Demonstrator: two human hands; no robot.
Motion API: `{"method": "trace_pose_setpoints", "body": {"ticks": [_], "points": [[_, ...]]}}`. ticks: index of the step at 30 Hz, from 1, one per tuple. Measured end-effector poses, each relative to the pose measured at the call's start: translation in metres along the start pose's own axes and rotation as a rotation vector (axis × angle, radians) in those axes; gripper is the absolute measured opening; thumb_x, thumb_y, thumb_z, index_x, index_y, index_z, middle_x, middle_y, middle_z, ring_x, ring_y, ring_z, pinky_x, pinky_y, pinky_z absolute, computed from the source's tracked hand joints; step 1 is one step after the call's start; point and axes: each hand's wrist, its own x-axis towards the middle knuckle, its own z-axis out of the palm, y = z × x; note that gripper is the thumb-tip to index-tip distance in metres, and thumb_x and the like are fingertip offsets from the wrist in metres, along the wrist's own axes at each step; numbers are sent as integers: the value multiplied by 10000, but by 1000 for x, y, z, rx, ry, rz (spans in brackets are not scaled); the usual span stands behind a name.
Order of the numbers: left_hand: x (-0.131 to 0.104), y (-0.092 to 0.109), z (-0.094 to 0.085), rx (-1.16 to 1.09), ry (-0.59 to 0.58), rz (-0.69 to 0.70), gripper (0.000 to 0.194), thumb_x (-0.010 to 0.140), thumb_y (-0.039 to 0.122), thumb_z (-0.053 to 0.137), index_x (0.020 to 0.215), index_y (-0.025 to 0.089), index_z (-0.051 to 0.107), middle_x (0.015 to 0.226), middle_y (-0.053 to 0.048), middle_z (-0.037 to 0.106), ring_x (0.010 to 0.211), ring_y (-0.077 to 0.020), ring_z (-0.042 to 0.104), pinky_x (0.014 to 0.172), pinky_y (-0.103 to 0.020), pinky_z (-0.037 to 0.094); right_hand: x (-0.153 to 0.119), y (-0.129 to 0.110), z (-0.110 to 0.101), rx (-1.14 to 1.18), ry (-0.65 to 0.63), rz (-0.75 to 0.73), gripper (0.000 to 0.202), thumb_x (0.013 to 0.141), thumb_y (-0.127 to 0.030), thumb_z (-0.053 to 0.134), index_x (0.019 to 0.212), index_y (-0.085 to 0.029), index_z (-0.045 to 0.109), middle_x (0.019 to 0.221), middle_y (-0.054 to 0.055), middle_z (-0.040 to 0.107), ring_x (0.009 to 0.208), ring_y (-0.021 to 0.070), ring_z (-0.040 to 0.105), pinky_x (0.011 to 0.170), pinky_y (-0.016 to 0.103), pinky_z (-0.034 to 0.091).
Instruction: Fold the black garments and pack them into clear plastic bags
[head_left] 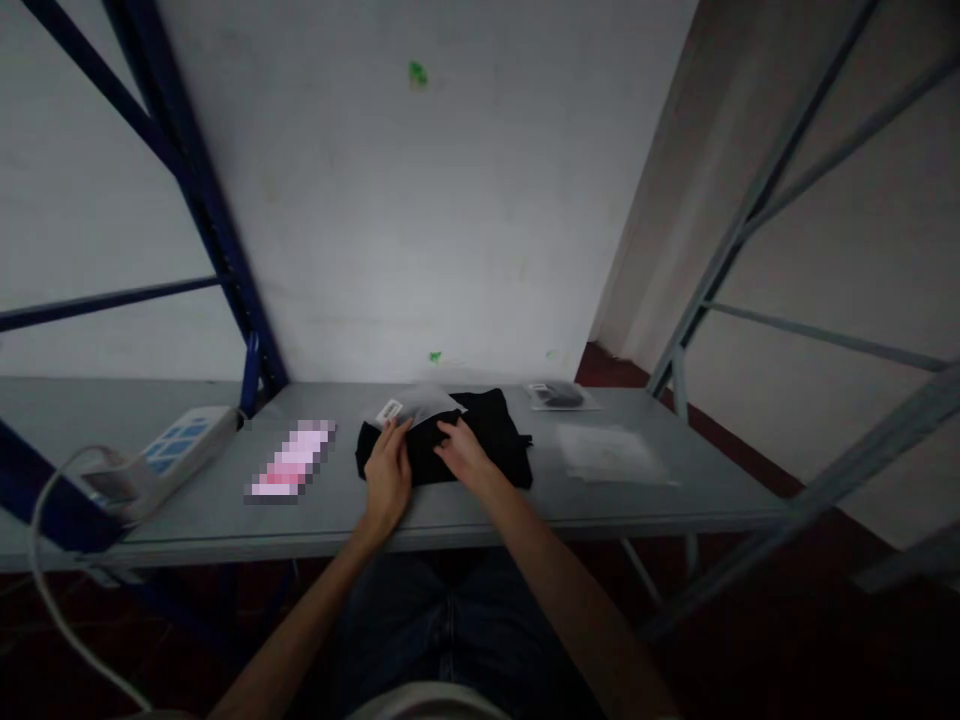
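Note:
A folded black cloth garment (491, 445) lies on the grey shelf in front of me. Over its far left part rests a clear plastic bag (431, 402) with a white label (389, 411) at its left corner. My left hand (388, 475) is closed at the near edge of the bag, thumb and fingers close to the label. With bent, pinched fingers, my right hand (463, 450) grips the black cloth near the bag's right end. The fingertips of both hands are partly hidden against the dark cloth.
A packed bag with dark contents (559, 396) lies at the back right, and flat clear plastic bags (611, 453) lie nearer. On the left are a pixelated pink object (292, 458) and a white power strip (180, 445) with a cable. Blue posts (217, 240) and grey posts (720, 260) flank the shelf.

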Motion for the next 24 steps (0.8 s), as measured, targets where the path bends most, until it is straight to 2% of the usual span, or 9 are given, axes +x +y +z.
{"method": "trace_pose_setpoints", "body": {"ticks": [4,8,14,19,24], "points": [[2,-1,0,-44,-8,7,424,1023,198,368,1365,214,617,1469,-118,593,1392,-287,534,1153,-526,452,8,3,11,-55,34,-36,505,779,-189,600,1253,-346,530,1292,-6,659,1094,188,626,794,281,513],[3,5,-2,-37,8,-5,398,1034,234,369,1346,204,614,1415,-135,625,1341,-287,571,1136,-528,459,9,7,15,-124,22,-108,587,828,-224,582,1373,-403,460,1445,-15,577,1253,193,561,925,358,504],[3,11,0,62,52,48,373,1011,247,440,1350,176,578,1561,-159,458,1503,-318,350,1221,-573,327,1,10,5,-194,15,-123,816,839,-303,627,1546,-465,254,1632,8,355,1390,228,453,1058,522,430],[2,-2,9,18,-47,64,507,996,173,378,1497,141,448,1533,-178,504,1485,-307,401,1207,-566,365,0,7,-1,-156,-53,-98,650,823,-264,618,1416,-462,441,1467,-19,549,1197,190,583,1008,460,463],[3,-10,10,-8,-109,56,513,999,169,344,1490,161,492,1531,-139,530,1478,-290,422,1206,-552,379,9,4,-2,-138,-63,-15,496,774,-221,631,1237,-377,549,1327,-17,629,1055,167,619,898,355,497]]}}
